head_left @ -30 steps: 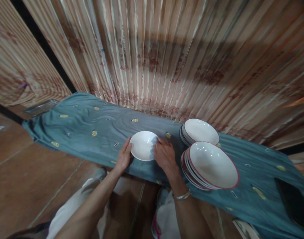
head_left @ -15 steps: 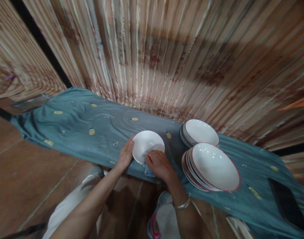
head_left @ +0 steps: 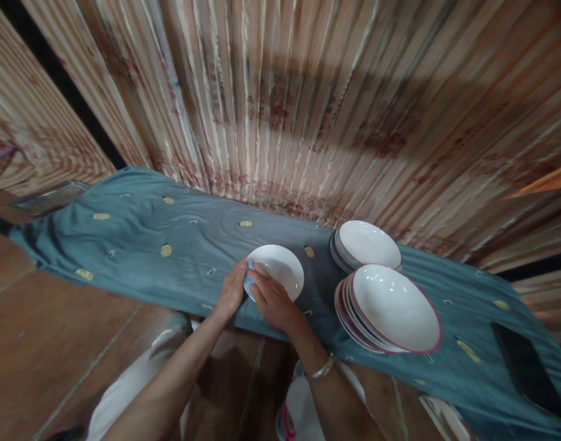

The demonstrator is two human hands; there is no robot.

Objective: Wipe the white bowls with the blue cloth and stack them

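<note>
A white bowl [head_left: 287, 269] is tilted toward me over the near part of the cloth-covered table. My left hand [head_left: 232, 289] grips its left rim, the thumb side against the edge. Inside the bowl, at the left, my right hand [head_left: 271, 299] presses a light blue cloth [head_left: 249, 280] against the surface, close to my left fingers. Much of the cloth is hidden under the right hand. To the right stands a stack of red-rimmed white bowls [head_left: 397, 309], and behind it a second stack of white bowls [head_left: 370, 244].
A teal patterned cloth [head_left: 138, 245] covers the long table. A black phone-like slab [head_left: 531, 370] lies at the right end. Striped curtains [head_left: 280, 110] hang behind, and dark poles [head_left: 64, 86] slant at the sides. A glassy tray-like object [head_left: 51, 197] is beyond the left end.
My right hand has moved with the blue cloth from the bowl's near rim to its left side, beside my left hand. The left hand keeps its hold on the rim.
</note>
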